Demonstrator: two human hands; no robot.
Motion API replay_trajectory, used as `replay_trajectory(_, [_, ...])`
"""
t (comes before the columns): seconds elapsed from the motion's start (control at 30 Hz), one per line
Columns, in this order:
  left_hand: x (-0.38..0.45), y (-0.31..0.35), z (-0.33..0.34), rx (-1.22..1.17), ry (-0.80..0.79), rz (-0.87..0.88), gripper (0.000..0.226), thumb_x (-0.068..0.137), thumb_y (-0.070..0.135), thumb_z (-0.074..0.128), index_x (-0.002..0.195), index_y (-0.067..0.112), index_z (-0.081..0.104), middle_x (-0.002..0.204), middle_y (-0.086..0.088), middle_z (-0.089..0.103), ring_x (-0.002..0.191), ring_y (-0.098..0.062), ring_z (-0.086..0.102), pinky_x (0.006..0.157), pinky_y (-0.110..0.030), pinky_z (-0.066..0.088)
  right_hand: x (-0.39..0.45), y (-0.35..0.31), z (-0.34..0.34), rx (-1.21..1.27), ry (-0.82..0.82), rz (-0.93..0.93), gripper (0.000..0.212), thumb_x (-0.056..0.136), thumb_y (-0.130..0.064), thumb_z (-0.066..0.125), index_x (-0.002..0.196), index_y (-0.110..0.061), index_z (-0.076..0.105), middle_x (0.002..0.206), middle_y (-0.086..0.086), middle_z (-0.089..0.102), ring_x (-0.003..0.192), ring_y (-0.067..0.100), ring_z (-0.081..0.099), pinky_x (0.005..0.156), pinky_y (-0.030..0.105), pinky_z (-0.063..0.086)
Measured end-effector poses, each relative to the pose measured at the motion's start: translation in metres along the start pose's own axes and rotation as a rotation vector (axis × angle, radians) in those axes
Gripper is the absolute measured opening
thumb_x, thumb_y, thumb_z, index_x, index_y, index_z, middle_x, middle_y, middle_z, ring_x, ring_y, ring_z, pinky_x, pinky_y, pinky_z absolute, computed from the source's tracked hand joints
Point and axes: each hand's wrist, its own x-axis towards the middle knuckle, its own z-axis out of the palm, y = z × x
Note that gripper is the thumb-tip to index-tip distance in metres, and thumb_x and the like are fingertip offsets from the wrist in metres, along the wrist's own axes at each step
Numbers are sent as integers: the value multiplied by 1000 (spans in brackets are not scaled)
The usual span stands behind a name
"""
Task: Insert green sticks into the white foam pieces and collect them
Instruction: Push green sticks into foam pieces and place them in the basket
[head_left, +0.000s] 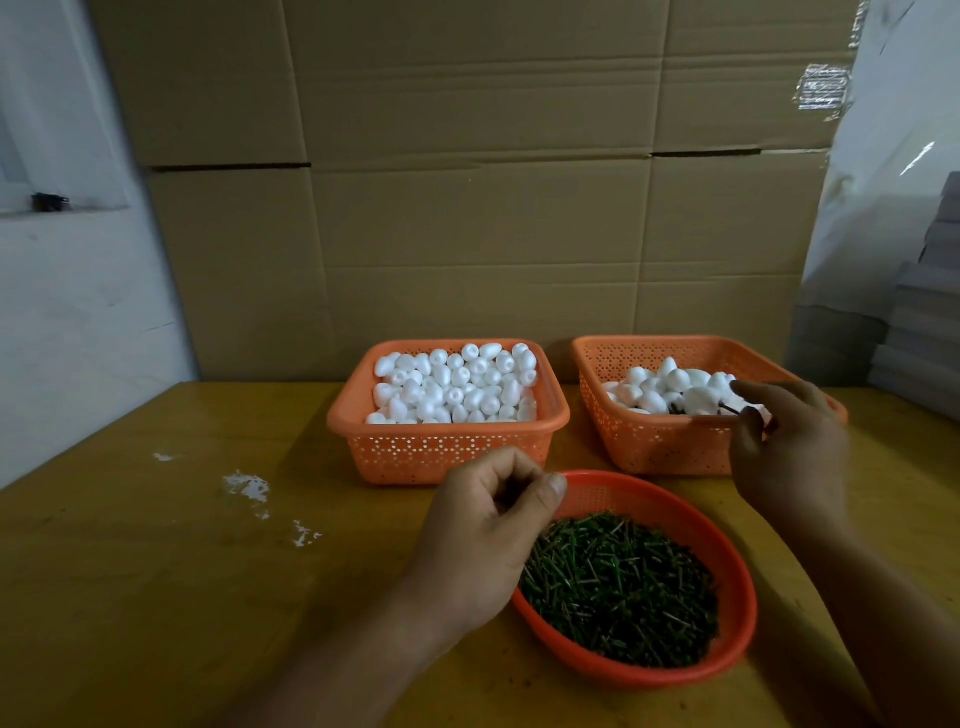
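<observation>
The right hand (789, 447) pinches a green stick (730, 409) with a white foam piece (701, 399) on it, over the right orange basket (670, 447). The left hand (488, 525) (fingers curled, whether they hold something I cannot tell) hovers at the oval basket (727, 561) of green sticks (618, 582).

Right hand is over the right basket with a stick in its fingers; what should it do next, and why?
Probably let go: the right hand pinches a green stick whose white foam piece already sits among others in the right basket, where finished ones collect.
</observation>
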Motion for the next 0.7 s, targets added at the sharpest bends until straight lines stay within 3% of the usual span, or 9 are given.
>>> replay_trajectory(0.13, [8,4,-9,89,97,16,38,98,24,62,65,10,51,57,-9,50,56,-14,48,54,-28,43,-5,-19,-11,74,-3,-92,30,90,2,61,115,-8,73,97,9,64,65,17,51,65,34,43])
replay_trajectory(0.27, [37,2,-37,300,212,62,27,93,14,67,70,18,52,55,10,51,50,-2,44,49,-17,39,-15,-39,-20,137,-91,-122,29,90,1,61,114,-10,73,92,0,61,71,14,56,62,34,48])
replay_trajectory(0.4, [82,-11,-72,520,228,-10,21,90,9,64,79,27,60,63,8,64,60,-11,59,60,-29,48,-25,-58,-26,216,-148,-168,25,91,0,63,109,-11,75,89,-3,65,68,10,59,61,29,47])
replay_trajectory(0.53, [119,-21,-90,799,107,-112,16,87,13,66,71,17,67,74,4,67,73,-19,62,64,-32,47,-33,-71,-29,336,-232,-203,22,92,-3,63,105,-16,76,56,-9,59,46,9,54,48,11,36])
replay_trajectory(0.63, [140,-23,-97,961,-56,-254,17,87,21,69,74,10,71,76,-4,68,77,-25,63,63,-35,48,-38,-78,-31,368,-280,-270,20,92,-5,64,104,-15,76,49,-9,53,41,8,49,44,12,33])
replay_trajectory(0.7, [151,-23,-99,1024,-166,-344,19,87,23,70,86,5,75,90,-12,73,83,-25,67,76,-40,54,-41,-83,-32,370,-306,-309,20,92,-5,64,104,-15,76,48,-9,52,40,9,49,43,14,34])
